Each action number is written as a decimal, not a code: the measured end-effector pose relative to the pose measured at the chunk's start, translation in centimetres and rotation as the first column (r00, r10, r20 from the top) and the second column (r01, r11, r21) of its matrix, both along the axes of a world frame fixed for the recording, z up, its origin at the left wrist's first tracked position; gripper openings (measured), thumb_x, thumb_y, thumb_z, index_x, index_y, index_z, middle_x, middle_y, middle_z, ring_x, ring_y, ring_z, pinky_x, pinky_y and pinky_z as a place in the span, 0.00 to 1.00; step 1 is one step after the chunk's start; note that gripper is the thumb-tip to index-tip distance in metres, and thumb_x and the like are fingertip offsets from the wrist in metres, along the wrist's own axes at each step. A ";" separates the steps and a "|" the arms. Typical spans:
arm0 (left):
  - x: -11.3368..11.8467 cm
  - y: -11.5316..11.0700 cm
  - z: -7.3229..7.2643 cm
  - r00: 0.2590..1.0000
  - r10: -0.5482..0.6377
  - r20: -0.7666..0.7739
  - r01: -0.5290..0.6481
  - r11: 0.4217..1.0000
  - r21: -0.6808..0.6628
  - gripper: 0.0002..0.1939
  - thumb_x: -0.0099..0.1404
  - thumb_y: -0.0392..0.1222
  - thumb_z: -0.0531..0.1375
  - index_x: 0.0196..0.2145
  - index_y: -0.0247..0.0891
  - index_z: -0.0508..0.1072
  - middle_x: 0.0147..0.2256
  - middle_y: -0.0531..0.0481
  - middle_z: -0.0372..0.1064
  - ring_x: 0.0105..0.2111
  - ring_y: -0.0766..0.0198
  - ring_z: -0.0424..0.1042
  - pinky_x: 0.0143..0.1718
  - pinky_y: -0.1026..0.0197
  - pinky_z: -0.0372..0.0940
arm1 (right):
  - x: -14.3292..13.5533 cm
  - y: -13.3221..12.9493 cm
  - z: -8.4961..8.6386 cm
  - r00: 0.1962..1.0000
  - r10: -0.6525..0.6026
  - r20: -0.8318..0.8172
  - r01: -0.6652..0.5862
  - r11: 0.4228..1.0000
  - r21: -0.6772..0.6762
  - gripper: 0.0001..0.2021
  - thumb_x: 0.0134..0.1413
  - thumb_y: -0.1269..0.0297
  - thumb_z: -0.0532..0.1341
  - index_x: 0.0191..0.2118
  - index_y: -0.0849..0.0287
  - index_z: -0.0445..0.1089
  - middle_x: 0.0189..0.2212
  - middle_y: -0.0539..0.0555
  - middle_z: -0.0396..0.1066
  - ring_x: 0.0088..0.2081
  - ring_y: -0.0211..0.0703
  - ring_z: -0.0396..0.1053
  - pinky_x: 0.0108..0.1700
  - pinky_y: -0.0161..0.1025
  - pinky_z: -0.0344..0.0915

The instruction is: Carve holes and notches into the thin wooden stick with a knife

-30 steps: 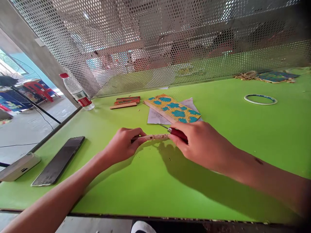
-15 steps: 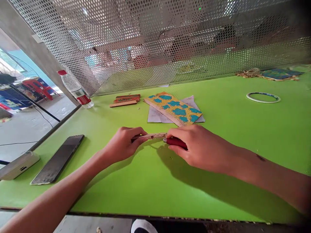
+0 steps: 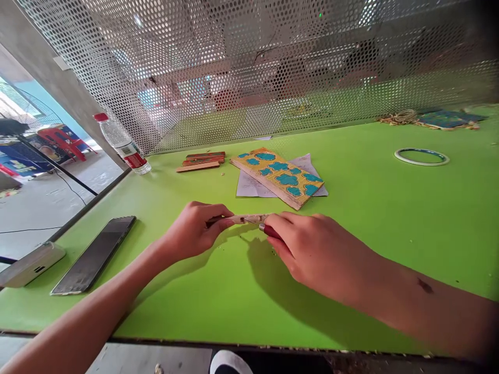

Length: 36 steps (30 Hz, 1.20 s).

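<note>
A narrow strip of pale wood [image 3: 253, 218] is pinched at its left end by my left hand [image 3: 200, 228], a little above the green table. My right hand [image 3: 315, 249] is wrapped round the red handle of a small carving knife [image 3: 268, 230]. Its thin metal tip touches the strip near a dark notch, close to my left fingertips. My right fingers hide much of the handle and cover the strip's right end. Just beyond both hands, a yellow wooden board with blue patches [image 3: 287, 179] lies over a white sheet of paper [image 3: 249, 186].
On the green table [image 3: 195, 306] lie a phone [image 3: 95, 254], a white device [image 3: 33, 265], red-brown wood strips [image 3: 202, 160], a tape roll [image 3: 421, 157] and a string bundle [image 3: 401, 117]. A water bottle [image 3: 125, 145] stands by the perforated metal screen [image 3: 234, 67].
My right hand has turned and come slightly nearer, covering more of the red handle. The knife tip has shifted a little left along the wood strip. My left hand has moved slightly left.
</note>
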<state>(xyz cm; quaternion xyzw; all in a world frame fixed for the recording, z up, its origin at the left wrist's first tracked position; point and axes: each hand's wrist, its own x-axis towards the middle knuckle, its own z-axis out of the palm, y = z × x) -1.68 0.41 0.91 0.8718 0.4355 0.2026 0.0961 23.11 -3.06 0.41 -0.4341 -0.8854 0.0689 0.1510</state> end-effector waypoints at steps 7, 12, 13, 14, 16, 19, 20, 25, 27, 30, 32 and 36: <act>-0.2 0.2 -0.1 0.999 -0.029 0.022 0.030 0.999 -0.037 0.12 0.68 0.45 0.59 0.37 0.36 0.79 0.22 0.55 0.70 0.20 0.72 0.59 0.24 0.69 0.55 | 1.0 1.9 0.5 0.981 0.075 -0.179 -0.113 0.969 -0.218 0.07 0.63 0.64 0.57 0.36 0.57 0.71 0.29 0.50 0.74 0.28 0.38 0.67 0.32 0.37 0.57; -0.1 0.0 0.0 1.000 -0.024 0.013 0.024 1.000 0.008 0.13 0.69 0.46 0.58 0.35 0.36 0.79 0.20 0.56 0.68 0.18 0.73 0.56 0.22 0.69 0.53 | 0.5 1.0 0.6 0.993 0.013 -0.114 -0.026 0.993 -0.112 0.08 0.64 0.66 0.55 0.40 0.57 0.72 0.32 0.53 0.74 0.32 0.42 0.70 0.34 0.39 0.58; -0.1 0.0 0.1 1.000 -0.024 0.011 0.024 1.000 0.013 0.13 0.69 0.46 0.58 0.36 0.35 0.79 0.20 0.55 0.69 0.19 0.73 0.57 0.22 0.69 0.54 | 0.4 0.8 0.6 0.994 0.029 -0.108 -0.042 0.993 -0.114 0.08 0.64 0.66 0.55 0.40 0.57 0.72 0.32 0.53 0.74 0.31 0.41 0.70 0.34 0.39 0.58; -0.1 -0.1 0.2 0.999 -0.031 0.011 0.031 0.999 0.014 0.13 0.69 0.46 0.59 0.35 0.35 0.79 0.20 0.55 0.69 0.19 0.73 0.57 0.22 0.69 0.54 | 0.3 0.7 0.6 0.994 0.041 -0.104 -0.053 0.992 -0.115 0.08 0.64 0.66 0.55 0.40 0.57 0.72 0.31 0.53 0.74 0.31 0.41 0.70 0.33 0.39 0.58; -0.1 -0.1 0.3 0.999 -0.031 0.008 0.031 0.999 0.017 0.13 0.69 0.45 0.59 0.35 0.35 0.79 0.19 0.56 0.68 0.18 0.73 0.56 0.22 0.69 0.53 | 0.2 0.5 0.6 0.995 0.026 -0.098 -0.036 0.994 -0.099 0.07 0.64 0.66 0.55 0.40 0.57 0.72 0.31 0.52 0.74 0.31 0.41 0.70 0.33 0.39 0.58; -0.2 0.0 0.4 0.999 -0.033 0.006 0.032 0.999 0.006 0.13 0.69 0.45 0.59 0.35 0.35 0.79 0.19 0.57 0.66 0.18 0.73 0.54 0.21 0.69 0.52 | 0.3 0.5 0.5 0.997 0.019 -0.069 -0.023 0.998 -0.062 0.07 0.64 0.67 0.55 0.39 0.58 0.70 0.31 0.53 0.74 0.30 0.41 0.69 0.32 0.39 0.57; -0.2 0.0 0.5 0.999 -0.039 0.007 0.039 0.999 -0.005 0.13 0.69 0.45 0.59 0.35 0.35 0.79 0.19 0.57 0.66 0.18 0.73 0.54 0.21 0.69 0.51 | 0.3 0.5 0.4 0.997 0.039 -0.063 -0.043 0.998 -0.054 0.07 0.64 0.68 0.55 0.39 0.58 0.70 0.31 0.52 0.74 0.30 0.41 0.69 0.32 0.39 0.56; -0.2 0.2 0.7 0.999 -0.050 0.001 0.050 0.998 -0.046 0.12 0.69 0.45 0.58 0.35 0.35 0.79 0.17 0.59 0.59 0.18 0.73 0.51 0.21 0.68 0.49 | -0.1 0.1 0.0 1.000 -0.014 -0.002 0.014 0.998 0.067 0.06 0.63 0.68 0.56 0.40 0.57 0.70 0.31 0.53 0.74 0.29 0.42 0.70 0.29 0.40 0.52; -0.3 0.3 0.8 0.999 -0.040 -0.002 0.039 0.998 -0.053 0.13 0.69 0.45 0.58 0.34 0.34 0.78 0.17 0.60 0.55 0.18 0.73 0.49 0.20 0.68 0.48 | -0.4 -0.1 -0.2 0.997 -0.056 0.050 0.049 0.990 0.135 0.05 0.63 0.69 0.56 0.40 0.58 0.69 0.31 0.52 0.74 0.25 0.42 0.68 0.26 0.41 0.49; -0.4 0.3 0.8 1.000 -0.026 -0.008 0.025 0.998 -0.062 0.15 0.69 0.46 0.58 0.32 0.34 0.78 0.16 0.60 0.54 0.18 0.73 0.49 0.20 0.68 0.47 | -0.4 -0.2 -0.2 0.997 -0.053 0.060 0.043 0.988 0.149 0.05 0.63 0.69 0.56 0.41 0.58 0.68 0.31 0.52 0.73 0.25 0.42 0.68 0.26 0.41 0.49; -0.4 0.2 0.8 1.000 -0.021 -0.020 0.020 0.998 -0.060 0.15 0.69 0.46 0.57 0.32 0.34 0.78 0.16 0.60 0.54 0.18 0.73 0.49 0.20 0.67 0.47 | -0.2 0.0 0.0 1.000 -0.016 0.014 0.015 0.995 0.095 0.05 0.64 0.68 0.56 0.41 0.58 0.69 0.31 0.53 0.73 0.28 0.42 0.70 0.28 0.41 0.52; -0.4 0.1 0.6 0.999 -0.024 -0.030 0.022 0.999 -0.041 0.15 0.70 0.47 0.57 0.34 0.35 0.78 0.17 0.59 0.59 0.18 0.73 0.51 0.21 0.67 0.48 | 0.5 0.6 0.5 0.999 0.006 -0.051 -0.005 1.000 0.010 0.05 0.63 0.67 0.57 0.38 0.57 0.70 0.30 0.52 0.72 0.31 0.41 0.70 0.33 0.39 0.57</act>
